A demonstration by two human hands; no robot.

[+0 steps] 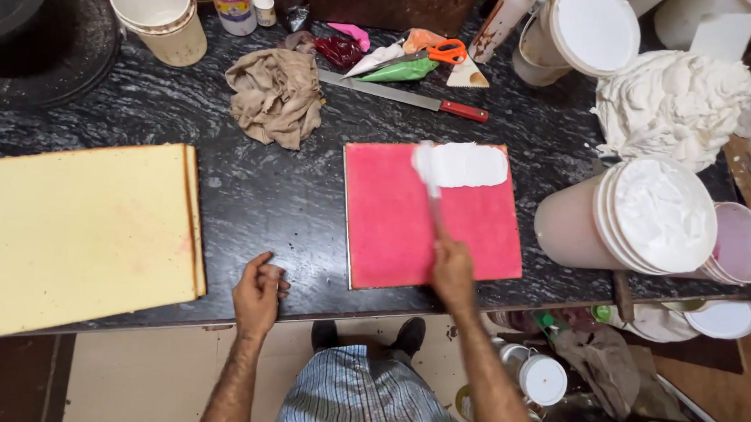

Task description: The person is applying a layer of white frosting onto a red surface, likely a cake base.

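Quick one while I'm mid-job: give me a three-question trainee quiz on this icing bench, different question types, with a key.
1. True or false: the right hand holds a spatula over the pink square slab.
2. Multiple choice: the white cream patch on the slab lies at its
A) near left corner
B) far right corner
C) centre
3. Fill in: the left hand rests on the dark ____ near its front edge, holding nothing.

Key:
1. True
2. B
3. Counter
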